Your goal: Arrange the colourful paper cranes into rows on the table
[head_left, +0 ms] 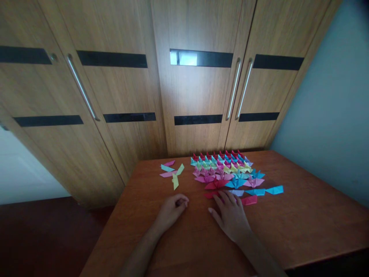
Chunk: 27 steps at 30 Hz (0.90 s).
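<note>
My left hand (172, 211) rests on the wooden table with its fingers curled in, and nothing shows in it. My right hand (233, 217) lies with fingers stretched over a row of folded paper strips, its fingertips on or just above them. Around those fingers are a red strip (211, 195), a lavender strip (238, 192) and another red strip (249, 200). Two blue strips (255, 192) (275, 190) lie to the right. Behind stand rows of origami cranes; a red crane (216, 184) and a blue crane (236, 181) are at the front.
Left of the cranes lies a loose group of folded papers, including a yellow piece (175, 181) and a pink piece (167, 174). The table (300, 219) backs onto a wooden wardrobe (196, 96) with metal handles. A blue wall (331, 115) stands at the right.
</note>
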Each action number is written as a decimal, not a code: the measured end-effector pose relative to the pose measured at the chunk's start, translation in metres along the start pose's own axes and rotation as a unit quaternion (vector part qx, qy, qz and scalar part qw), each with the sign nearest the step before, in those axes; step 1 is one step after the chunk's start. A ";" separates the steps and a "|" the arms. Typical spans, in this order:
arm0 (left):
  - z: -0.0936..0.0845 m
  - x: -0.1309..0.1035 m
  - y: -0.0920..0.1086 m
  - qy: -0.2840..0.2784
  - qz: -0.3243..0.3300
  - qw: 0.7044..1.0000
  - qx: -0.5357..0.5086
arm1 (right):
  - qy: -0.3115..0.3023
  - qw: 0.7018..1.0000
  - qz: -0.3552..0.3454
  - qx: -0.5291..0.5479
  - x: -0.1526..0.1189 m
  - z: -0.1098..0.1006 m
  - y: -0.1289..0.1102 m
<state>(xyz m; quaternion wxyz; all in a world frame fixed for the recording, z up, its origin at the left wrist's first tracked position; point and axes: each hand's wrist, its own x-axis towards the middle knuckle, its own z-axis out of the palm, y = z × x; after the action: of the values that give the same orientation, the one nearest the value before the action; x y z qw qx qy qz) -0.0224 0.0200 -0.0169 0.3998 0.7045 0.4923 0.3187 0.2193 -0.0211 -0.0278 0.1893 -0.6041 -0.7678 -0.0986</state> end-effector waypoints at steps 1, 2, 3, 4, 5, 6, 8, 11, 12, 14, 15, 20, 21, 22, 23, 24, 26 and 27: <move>0.000 0.000 -0.001 -0.002 0.001 1.000 0.003 | 0.001 1.000 -0.001 -0.002 -0.001 0.000 -0.001; 0.000 0.000 -0.002 -0.002 0.002 1.000 0.007 | 0.002 1.000 -0.002 -0.004 -0.001 0.000 -0.001; 0.000 0.000 -0.002 -0.001 0.005 1.000 0.010 | 0.003 1.000 -0.002 -0.005 -0.002 0.000 -0.002; 0.000 0.000 -0.003 -0.001 0.008 1.000 0.012 | 0.005 1.000 -0.002 -0.005 -0.003 0.000 -0.002; 0.000 0.000 -0.004 0.000 0.012 1.000 0.013 | 0.007 1.000 -0.002 -0.004 -0.003 0.001 -0.002; 0.000 0.000 -0.005 0.001 0.014 1.000 0.012 | 0.010 1.000 -0.001 -0.002 -0.004 0.001 -0.002; 0.000 0.000 -0.006 0.001 0.013 1.000 0.010 | 0.019 1.000 -0.001 0.006 -0.004 0.000 -0.001; 0.000 0.000 -0.006 0.000 0.012 1.000 0.004 | 0.039 0.999 -0.005 0.033 -0.003 -0.004 -0.002; 0.000 0.000 -0.006 0.003 0.012 1.000 0.001 | 0.041 0.998 -0.006 0.049 -0.002 -0.005 -0.004; 0.000 0.001 -0.007 0.014 0.008 1.000 -0.005 | 0.024 0.995 -0.002 0.092 -0.003 -0.007 -0.009; 0.000 0.002 -0.007 0.022 0.001 1.000 -0.012 | 0.003 0.993 0.001 0.115 -0.003 -0.006 -0.013; -0.009 0.007 -0.011 0.097 -0.033 0.995 0.000 | -0.089 0.980 0.007 0.176 -0.006 0.001 -0.029; -0.012 0.009 -0.012 0.121 -0.034 0.992 0.026 | -0.093 0.980 0.007 0.178 -0.006 0.002 -0.030; -0.017 0.011 -0.012 0.143 -0.035 0.987 0.059 | -0.094 0.979 0.007 0.178 -0.006 0.003 -0.031; -0.021 0.014 -0.012 0.160 -0.038 0.982 0.096 | -0.094 0.979 0.006 0.178 -0.006 0.004 -0.031; -0.025 0.017 -0.012 0.173 -0.043 0.974 0.137 | -0.094 0.980 0.006 0.177 -0.006 0.004 -0.031; -0.031 0.025 -0.012 0.185 -0.060 0.957 0.217 | -0.094 0.980 0.007 0.174 -0.006 0.004 -0.030; -0.032 0.030 -0.011 0.190 -0.074 0.946 0.253 | -0.095 0.980 0.007 0.174 -0.006 0.004 -0.030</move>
<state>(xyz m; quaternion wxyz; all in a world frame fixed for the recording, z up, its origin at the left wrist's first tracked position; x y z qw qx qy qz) -0.0455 0.0583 -0.0098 0.1302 0.6705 0.6744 0.2807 0.1910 -0.0318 -0.0317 0.2186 -0.5742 -0.7832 0.0955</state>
